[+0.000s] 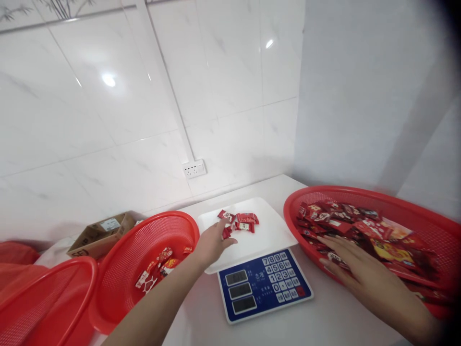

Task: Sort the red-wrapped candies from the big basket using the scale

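Observation:
My left hand is over the left side of the white weighing tray, its thumb and fingers apart. Several small red-wrapped candies lie on the tray by its fingertips. One red candy shows between thumb and fingers; whether they touch it I cannot tell. My right hand is stretched out flat, fingers apart, over the near left rim of a large red basket. Beneath and beyond it are many red candy packets, with a yellow-and-red packet among them.
The scale's blue keypad panel faces me below the tray. To the left stands a red mesh basket with a few packets inside. Another red basket and an open cardboard box are farther left. A socket is on the wall.

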`<state>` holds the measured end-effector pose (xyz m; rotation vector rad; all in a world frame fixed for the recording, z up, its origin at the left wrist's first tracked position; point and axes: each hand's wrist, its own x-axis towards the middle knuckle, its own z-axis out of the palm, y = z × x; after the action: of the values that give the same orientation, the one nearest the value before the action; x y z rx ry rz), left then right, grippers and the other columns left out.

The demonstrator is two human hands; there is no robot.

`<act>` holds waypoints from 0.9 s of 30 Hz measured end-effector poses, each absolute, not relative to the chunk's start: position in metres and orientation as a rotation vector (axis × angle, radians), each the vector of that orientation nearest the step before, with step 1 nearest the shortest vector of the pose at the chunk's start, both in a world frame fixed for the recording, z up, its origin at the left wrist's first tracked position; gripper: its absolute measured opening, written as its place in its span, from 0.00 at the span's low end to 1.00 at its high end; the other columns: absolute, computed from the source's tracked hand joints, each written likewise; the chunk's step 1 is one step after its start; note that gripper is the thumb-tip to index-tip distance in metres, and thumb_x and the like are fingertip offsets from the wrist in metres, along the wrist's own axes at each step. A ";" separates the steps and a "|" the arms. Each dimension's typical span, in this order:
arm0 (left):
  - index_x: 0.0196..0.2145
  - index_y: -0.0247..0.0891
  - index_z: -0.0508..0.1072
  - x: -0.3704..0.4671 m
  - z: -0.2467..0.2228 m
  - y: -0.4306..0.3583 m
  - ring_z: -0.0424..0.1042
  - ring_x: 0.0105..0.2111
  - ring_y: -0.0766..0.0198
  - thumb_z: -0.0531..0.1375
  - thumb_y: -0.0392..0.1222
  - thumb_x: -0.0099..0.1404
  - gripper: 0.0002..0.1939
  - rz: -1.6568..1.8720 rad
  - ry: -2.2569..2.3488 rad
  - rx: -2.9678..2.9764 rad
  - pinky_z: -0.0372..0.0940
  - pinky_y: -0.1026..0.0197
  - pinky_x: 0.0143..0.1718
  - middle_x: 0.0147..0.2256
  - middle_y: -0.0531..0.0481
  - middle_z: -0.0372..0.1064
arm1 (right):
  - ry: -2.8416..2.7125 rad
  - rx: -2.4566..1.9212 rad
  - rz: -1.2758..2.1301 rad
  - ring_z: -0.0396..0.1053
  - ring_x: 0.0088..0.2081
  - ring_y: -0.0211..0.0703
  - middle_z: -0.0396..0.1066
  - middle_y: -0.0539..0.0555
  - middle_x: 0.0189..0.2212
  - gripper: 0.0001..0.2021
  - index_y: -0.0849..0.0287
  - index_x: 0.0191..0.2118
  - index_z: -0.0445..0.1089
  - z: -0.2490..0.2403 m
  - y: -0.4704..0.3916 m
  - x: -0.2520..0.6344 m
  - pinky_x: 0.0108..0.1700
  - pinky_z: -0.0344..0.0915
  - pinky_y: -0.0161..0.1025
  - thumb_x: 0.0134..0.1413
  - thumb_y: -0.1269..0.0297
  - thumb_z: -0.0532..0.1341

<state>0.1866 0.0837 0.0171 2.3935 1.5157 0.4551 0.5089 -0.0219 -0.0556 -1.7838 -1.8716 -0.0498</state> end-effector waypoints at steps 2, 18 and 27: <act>0.54 0.45 0.57 0.182 0.021 0.092 0.69 0.34 0.58 0.61 0.45 0.54 0.30 0.535 1.554 2.301 0.61 0.60 0.33 0.36 0.49 0.70 | -1.864 -1.784 -0.053 0.58 0.56 0.58 0.62 0.56 0.55 0.26 0.53 0.55 0.63 -0.056 -0.022 0.508 0.54 0.60 0.58 0.55 0.46 0.50; 0.44 0.36 0.67 0.197 0.013 0.142 0.69 0.39 0.61 0.56 0.44 0.63 0.14 0.460 1.507 2.289 0.66 0.52 0.40 0.43 0.46 0.68 | -1.838 -1.833 -0.003 0.60 0.55 0.58 0.65 0.57 0.54 0.26 0.54 0.53 0.65 -0.050 -0.024 0.505 0.53 0.61 0.57 0.54 0.45 0.50; 0.46 0.36 0.67 0.211 0.009 0.170 0.69 0.41 0.60 0.56 0.44 0.63 0.15 0.191 1.478 2.413 0.66 0.51 0.41 0.45 0.45 0.66 | -1.834 -1.877 -0.035 0.63 0.53 0.58 0.67 0.57 0.51 0.26 0.55 0.51 0.67 -0.042 -0.028 0.501 0.51 0.64 0.56 0.54 0.45 0.50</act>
<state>0.2105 0.1700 0.0095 2.4127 1.4783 0.1910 0.5015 -0.0277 -0.0423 -1.8775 -1.8342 -0.0353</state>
